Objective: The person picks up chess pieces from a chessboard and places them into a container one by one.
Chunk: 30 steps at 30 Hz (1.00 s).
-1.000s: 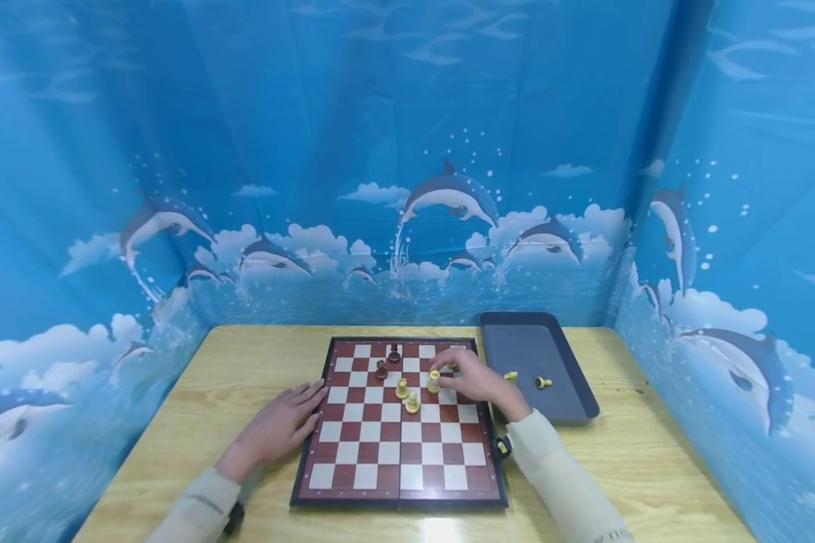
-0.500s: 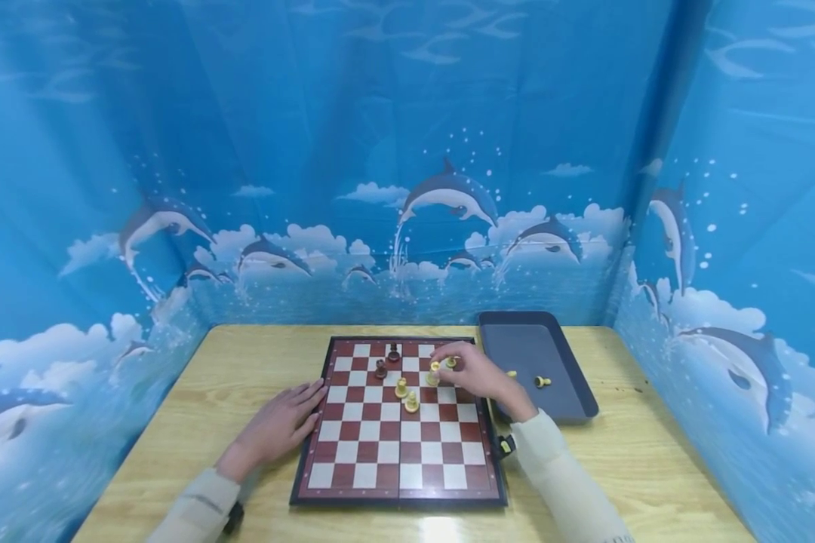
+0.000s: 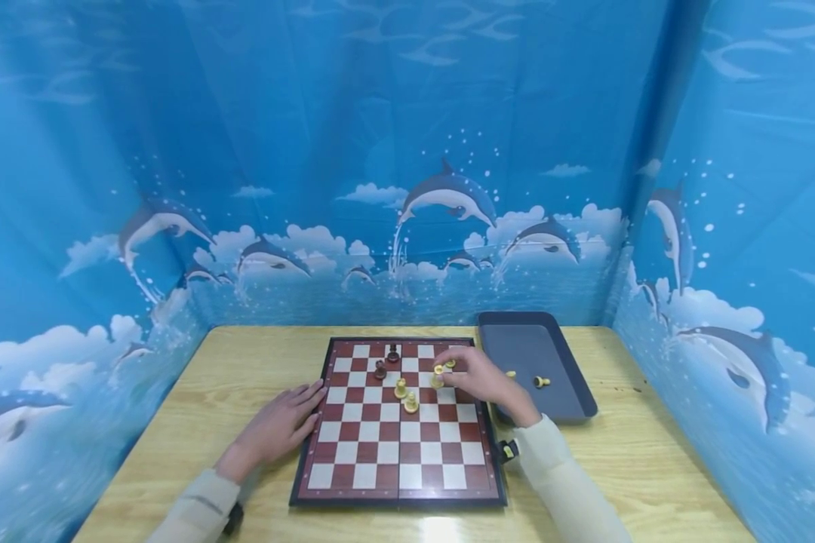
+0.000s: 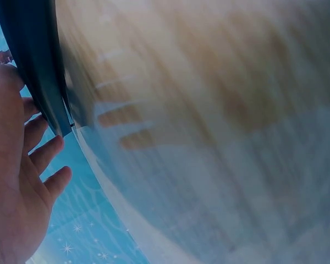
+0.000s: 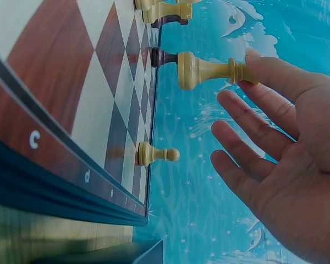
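Note:
My right hand (image 3: 475, 375) pinches the top of a tall cream chess piece (image 5: 201, 71) between thumb and index finger; its other fingers stay extended. The piece is held over the right half of the chessboard (image 3: 421, 475), its top partly hidden by the fingertips. A cream pawn (image 5: 154, 154) stands on the board just beyond that hand. Left of the held piece are a cream rook (image 3: 401, 388) and another cream piece (image 3: 411, 403). Two dark pieces, one nearer (image 3: 380, 369) and one farther back (image 3: 393, 353), stand behind them. My left hand (image 3: 272, 430) rests with extended fingers against the board's left edge.
A dark grey tray (image 3: 570, 403) sits right of the board, at the back of the wooden table (image 3: 258, 351). In it lie a cream pawn (image 3: 541, 381) and another cream piece (image 3: 511, 374), partly hidden by the right hand. Blue dolphin-print curtains (image 3: 353, 151) enclose the table.
The right hand and the pinched chess piece have shifted slightly to the right, and the cream pawn behind it shows more. The left hand keeps its place.

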Each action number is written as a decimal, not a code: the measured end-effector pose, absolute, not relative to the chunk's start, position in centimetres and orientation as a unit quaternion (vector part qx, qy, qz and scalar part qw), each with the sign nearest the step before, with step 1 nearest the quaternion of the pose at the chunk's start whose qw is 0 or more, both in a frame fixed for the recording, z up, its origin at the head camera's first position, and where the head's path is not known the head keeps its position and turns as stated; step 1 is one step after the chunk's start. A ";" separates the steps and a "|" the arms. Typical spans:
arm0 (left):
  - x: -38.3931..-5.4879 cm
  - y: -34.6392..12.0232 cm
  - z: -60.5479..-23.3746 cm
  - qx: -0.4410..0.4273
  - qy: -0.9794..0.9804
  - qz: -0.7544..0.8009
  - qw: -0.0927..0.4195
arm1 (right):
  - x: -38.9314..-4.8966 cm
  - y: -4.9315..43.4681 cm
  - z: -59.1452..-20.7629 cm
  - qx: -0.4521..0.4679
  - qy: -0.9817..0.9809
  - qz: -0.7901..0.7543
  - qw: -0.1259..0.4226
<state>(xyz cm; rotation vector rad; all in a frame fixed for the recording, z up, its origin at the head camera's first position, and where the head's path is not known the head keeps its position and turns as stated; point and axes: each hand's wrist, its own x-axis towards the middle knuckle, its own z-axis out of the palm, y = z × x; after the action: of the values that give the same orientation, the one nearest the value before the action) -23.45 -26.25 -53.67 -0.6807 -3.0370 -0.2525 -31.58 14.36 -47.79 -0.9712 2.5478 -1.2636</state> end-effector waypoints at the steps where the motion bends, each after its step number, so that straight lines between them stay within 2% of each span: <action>1: -23.5 -26.3 -53.6 -0.217 -0.973 -0.081 0.007 | -31.5 14.4 -47.8 -0.321 0.848 -0.417 0.065; 16: -23.6 -26.4 -53.7 -0.228 -0.970 -0.079 0.019 | -30.8 15.9 -48.1 -0.275 0.864 -0.420 0.022; 30: -23.5 -26.3 -53.6 -0.219 -0.972 -0.086 0.016 | -30.4 19.6 -46.9 -0.229 0.886 -0.403 -0.030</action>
<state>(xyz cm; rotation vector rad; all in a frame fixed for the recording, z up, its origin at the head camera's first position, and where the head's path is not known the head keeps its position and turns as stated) -23.52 -26.28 -53.63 -0.6811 -3.0218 -0.2683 -30.37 19.58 -46.94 -0.7329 2.8369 -1.2891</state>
